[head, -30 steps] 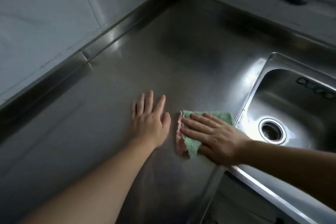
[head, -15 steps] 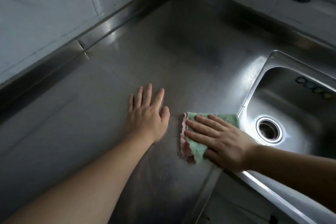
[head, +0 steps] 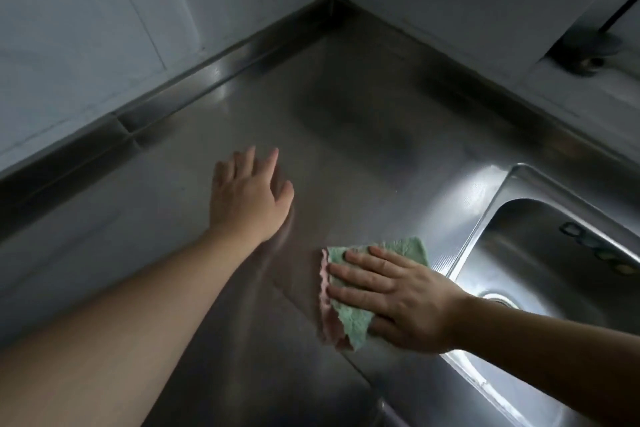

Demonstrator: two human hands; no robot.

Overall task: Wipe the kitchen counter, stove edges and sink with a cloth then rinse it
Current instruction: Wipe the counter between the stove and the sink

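A folded green cloth with a pink underside (head: 353, 319) lies on the stainless steel counter (head: 346, 135), close to the left rim of the sink (head: 540, 253). My right hand (head: 394, 298) presses flat on the cloth with straight, spread fingers. My left hand (head: 247, 196) rests flat on the bare counter, a hand's width to the left of the cloth and farther back, fingers straight. The sink drain (head: 500, 300) shows just behind my right wrist.
A steel upstand (head: 194, 80) runs along the white tiled walls (head: 86, 28), which meet in a corner at the back. The counter's front edge (head: 388, 406) is near the bottom. A dark fitting (head: 585, 48) sits on the ledge at top right.
My right hand has slid the cloth slightly right, toward the sink rim. My left hand stays flat on the counter. The view has tilted up, showing more of the back corner.
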